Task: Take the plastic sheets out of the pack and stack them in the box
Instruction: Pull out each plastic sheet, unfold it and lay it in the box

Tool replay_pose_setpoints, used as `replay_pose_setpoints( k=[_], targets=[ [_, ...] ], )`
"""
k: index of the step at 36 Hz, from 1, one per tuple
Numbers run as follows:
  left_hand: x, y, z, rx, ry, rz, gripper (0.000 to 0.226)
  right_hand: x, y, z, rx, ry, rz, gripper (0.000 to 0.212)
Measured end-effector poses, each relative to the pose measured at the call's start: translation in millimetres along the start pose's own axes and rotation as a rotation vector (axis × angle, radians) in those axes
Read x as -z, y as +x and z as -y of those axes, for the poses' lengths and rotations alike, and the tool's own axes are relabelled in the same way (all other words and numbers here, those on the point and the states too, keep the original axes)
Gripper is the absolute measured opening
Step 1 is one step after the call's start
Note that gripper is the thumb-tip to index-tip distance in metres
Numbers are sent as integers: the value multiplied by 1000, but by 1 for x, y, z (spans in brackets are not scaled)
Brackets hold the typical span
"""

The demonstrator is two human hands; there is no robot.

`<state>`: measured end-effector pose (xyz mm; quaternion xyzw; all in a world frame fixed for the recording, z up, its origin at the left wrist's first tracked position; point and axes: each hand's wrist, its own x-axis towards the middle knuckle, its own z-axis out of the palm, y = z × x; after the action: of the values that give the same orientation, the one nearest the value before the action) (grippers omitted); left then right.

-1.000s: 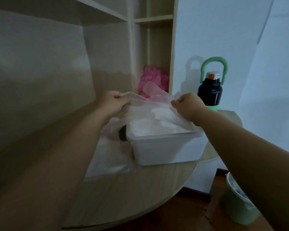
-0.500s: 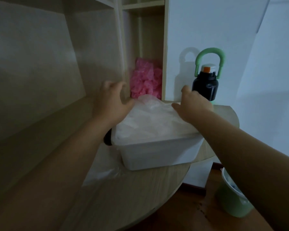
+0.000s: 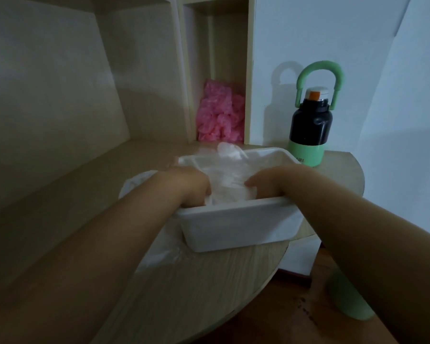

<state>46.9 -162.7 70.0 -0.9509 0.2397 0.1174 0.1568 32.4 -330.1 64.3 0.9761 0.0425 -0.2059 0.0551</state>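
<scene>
White box (image 3: 238, 227) on the desk (image 3: 209, 281) holds crumpled plastic sheets (image 3: 230, 180); left hand (image 3: 191, 187) and right hand (image 3: 266, 181) rest on them, fingers hidden, grip impossible to tell.

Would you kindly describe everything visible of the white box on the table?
The white box is a rectangular, open-topped, plastic-looking tub with rounded corners and a flared rim. It stands upright on the table, near its curved edge, holding crumpled clear plastic sheets. The left hand and right hand reach inside onto the sheets; the right wrist crosses its near rim.
</scene>
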Motion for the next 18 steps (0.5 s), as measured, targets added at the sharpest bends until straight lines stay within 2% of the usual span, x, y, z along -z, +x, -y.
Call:
replay_pose_setpoints(
  k=[2,4,7,9,13,15,18],
  targets=[
    [-2,8,-7,36,121,-10,35,-4,10,-1,-29,11,48,44],
    [-2,17,-13,78,146,-3,35,-7,17,-4,-47,37,55,39],
    [-6,25,-15,34,62,111,39,-8,18,-6,-58,42,13,41],
    [-7,24,-14,4,-15,128,38,-5,11,-7,-48,61,-27,48],
    [1,5,-10,-82,-129,-65,36,5,-17,-4,-17,105,-145,61],
    [6,-11,-4,-92,-173,-199,38,11,-28,-1,-2,103,-248,55],
    [9,-34,11,-120,-345,-359,23,18,-39,13,7,116,-397,45]
  ],
)
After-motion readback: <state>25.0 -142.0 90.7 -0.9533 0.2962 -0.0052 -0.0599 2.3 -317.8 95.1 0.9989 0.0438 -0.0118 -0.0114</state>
